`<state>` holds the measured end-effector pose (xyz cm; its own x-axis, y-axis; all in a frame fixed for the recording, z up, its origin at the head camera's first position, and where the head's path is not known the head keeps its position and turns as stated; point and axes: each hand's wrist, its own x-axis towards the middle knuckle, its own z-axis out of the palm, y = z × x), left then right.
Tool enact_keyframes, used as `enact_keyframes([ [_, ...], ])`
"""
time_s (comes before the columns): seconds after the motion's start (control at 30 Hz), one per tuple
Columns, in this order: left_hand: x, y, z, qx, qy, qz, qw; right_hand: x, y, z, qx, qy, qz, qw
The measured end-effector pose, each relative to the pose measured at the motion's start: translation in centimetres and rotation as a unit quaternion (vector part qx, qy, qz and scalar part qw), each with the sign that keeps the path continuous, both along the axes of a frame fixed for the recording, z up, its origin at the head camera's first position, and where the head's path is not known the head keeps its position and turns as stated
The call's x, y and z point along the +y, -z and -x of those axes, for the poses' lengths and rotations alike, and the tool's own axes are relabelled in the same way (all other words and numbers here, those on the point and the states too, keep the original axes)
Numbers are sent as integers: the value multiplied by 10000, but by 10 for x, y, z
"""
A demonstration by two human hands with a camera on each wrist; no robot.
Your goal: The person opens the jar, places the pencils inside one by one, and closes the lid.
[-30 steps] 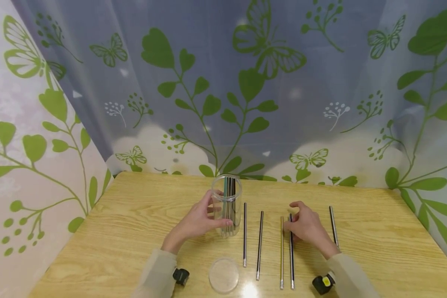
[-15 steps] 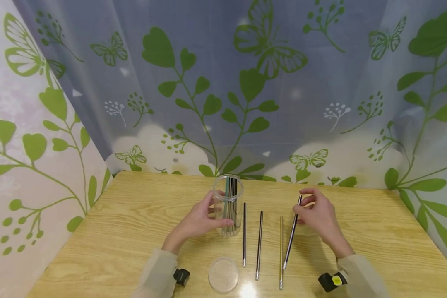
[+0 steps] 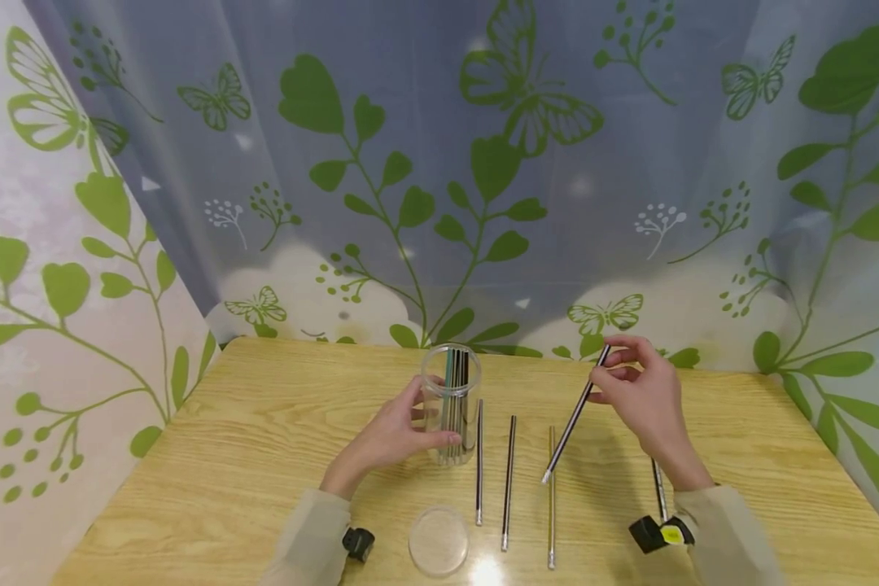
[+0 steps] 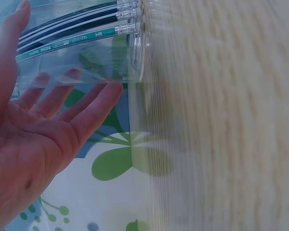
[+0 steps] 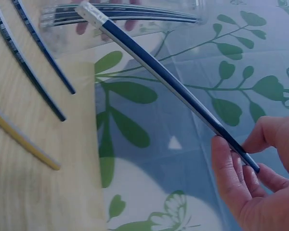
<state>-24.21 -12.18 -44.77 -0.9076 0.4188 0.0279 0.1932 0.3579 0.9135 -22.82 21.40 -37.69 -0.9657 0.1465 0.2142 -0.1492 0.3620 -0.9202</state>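
Observation:
A clear plastic jar (image 3: 469, 407) stands upright at the table's middle with several pencils (image 4: 77, 41) inside, eraser ends down. My left hand (image 3: 394, 427) holds the jar from its left side, thumb in front and fingers behind. In the right wrist view, my right hand (image 5: 260, 178) pinches a dark striped pencil (image 5: 168, 84) near its end without the eraser. That pencil slants, its white eraser end pointing down toward the left, above a yellow pencil (image 3: 553, 521). Two dark pencils (image 3: 479, 464) (image 3: 509, 484) lie between the jar and the yellow one.
A round clear lid (image 3: 439, 541) lies in front of the jar. Another pencil (image 3: 658, 488) lies partly hidden under the right wrist. Behind the wooden table (image 3: 264, 431) hangs a blue curtain (image 3: 410, 203) with green leaves and butterflies.
My right hand has taken up the dark pencil beside the yellow one, raising it up and to the right as it tilts. The left hand stays at the jar.

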Motion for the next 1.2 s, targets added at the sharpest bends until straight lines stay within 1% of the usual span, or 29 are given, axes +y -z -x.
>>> enact_keyframes([
  [0.13,1,1,0,-20,6,16,10000,-4,-10,3,328,-1,342,9989],
  [0.27,1,1,0,-21,19,12,10000,-8,-22,5,727,-53,708,9948],
  [0.4,0,2,0,-33,10,17,10000,-13,-35,6,1079,-153,1006,9889],
  [0.6,0,2,1,-42,-19,27,10000,-25,-51,8,1506,-153,1431,9781],
  [0.93,2,1,1,-39,9,11,10000,-39,-60,10,2002,-152,1778,9634],
  [1.03,1,1,1,-41,16,7,10000,-44,-61,10,2200,-146,1993,9548],
  [1.2,1,2,1,-33,24,-4,10000,-53,-63,10,2517,-112,2395,9376],
])
